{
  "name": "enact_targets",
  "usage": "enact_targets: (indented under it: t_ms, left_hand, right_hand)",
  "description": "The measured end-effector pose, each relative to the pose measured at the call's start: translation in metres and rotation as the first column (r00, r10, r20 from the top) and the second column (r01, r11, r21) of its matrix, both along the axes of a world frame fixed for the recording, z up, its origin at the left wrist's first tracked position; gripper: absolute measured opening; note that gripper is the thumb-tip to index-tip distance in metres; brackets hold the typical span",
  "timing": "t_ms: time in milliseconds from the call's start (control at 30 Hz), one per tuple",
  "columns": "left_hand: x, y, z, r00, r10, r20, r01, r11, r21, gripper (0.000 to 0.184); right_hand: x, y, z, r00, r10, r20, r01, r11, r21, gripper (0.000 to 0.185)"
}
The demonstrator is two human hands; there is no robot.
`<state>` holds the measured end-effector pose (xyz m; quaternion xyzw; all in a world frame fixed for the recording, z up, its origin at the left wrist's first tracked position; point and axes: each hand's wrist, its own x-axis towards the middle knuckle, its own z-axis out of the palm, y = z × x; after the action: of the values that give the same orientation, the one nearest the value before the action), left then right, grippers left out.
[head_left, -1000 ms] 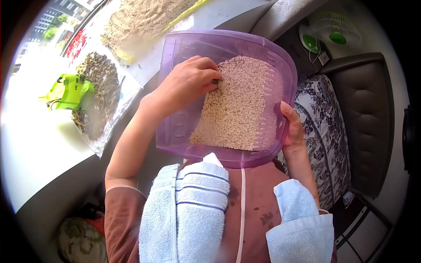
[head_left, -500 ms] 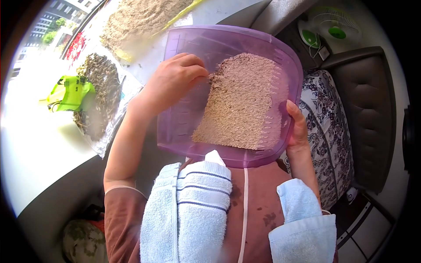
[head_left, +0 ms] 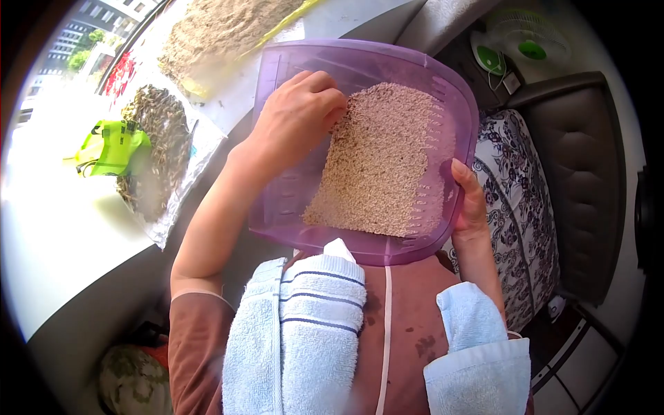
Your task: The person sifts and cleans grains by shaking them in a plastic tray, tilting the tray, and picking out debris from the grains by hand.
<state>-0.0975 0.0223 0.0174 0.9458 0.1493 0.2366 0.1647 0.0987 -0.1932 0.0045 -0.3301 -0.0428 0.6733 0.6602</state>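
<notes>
A see-through purple plastic tray [head_left: 290, 207], flat on its left edge and rounded on the right, is held in front of my chest. Inside it spreads a layer of small beige grains [head_left: 380, 159], with darker bits along the upper left edge of the layer. My right hand [head_left: 472, 204] grips the tray's right rim, thumb over the top and fingers underneath. Over the tray, at the grains' upper left edge, is my left hand [head_left: 304, 111]. Its fingers are curled together in a pinch; the fingertips are partly hidden, and what they hold cannot be seen.
Left, a white ledge [head_left: 76, 242] bears dark dried pieces [head_left: 155, 145] on plastic, a bright green bag [head_left: 114, 147] and a heap of beige grain [head_left: 221, 31]. Light blue towels [head_left: 304, 339] lie on my chest. Right are a patterned bed [head_left: 519, 207] and a fan [head_left: 529, 48].
My left hand has moved a little right and up, to the edge of the grains, its fingers still pinched. The tray and my right hand stay nearly in place.
</notes>
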Motion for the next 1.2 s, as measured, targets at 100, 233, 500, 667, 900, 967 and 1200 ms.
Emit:
enact_targets:
  t_ms: [100, 233, 500, 667, 900, 967, 1200]
  left_hand:
    - [-0.013, 0.001, 0.005, 0.999, 0.007, -0.040, -0.008, 0.999, -0.035, 0.009]
    - [-0.012, 0.001, 0.001, 0.999, 0.015, 0.040, -0.012, 0.997, -0.080, 0.009]
    - [0.020, -0.004, -0.007, 0.996, 0.032, 0.077, -0.032, 0.999, -0.009, 0.008]
    - [-0.004, -0.002, 0.004, 0.999, -0.054, 0.009, 0.054, 0.997, -0.052, 0.009]
    - [-0.025, -0.011, -0.002, 0.994, 0.071, 0.083, -0.056, 0.982, -0.179, 0.016]
    - [-0.022, -0.017, 0.000, 0.996, 0.038, 0.084, -0.028, 0.993, -0.119, 0.014]
    - [-0.029, -0.019, -0.004, 0.995, 0.075, 0.070, -0.068, 0.993, -0.098, 0.012]
  right_hand:
    - [0.001, -0.002, -0.002, 1.000, -0.017, 0.010, 0.017, 1.000, 0.012, 0.055]
    - [0.001, -0.005, -0.003, 1.000, -0.011, -0.020, 0.011, 1.000, 0.009, 0.056]
    - [0.004, -0.005, 0.000, 1.000, -0.024, 0.000, 0.024, 1.000, 0.013, 0.057]
    - [0.004, -0.005, -0.002, 1.000, -0.020, 0.003, 0.020, 0.999, 0.029, 0.057]
    - [0.001, -0.006, -0.002, 0.994, -0.044, 0.105, 0.047, 0.999, -0.024, 0.064]
    - [-0.001, -0.005, -0.003, 0.995, -0.048, 0.089, 0.050, 0.998, -0.028, 0.064]
    - [-0.001, -0.005, -0.005, 0.995, -0.040, 0.089, 0.044, 0.998, -0.044, 0.066]
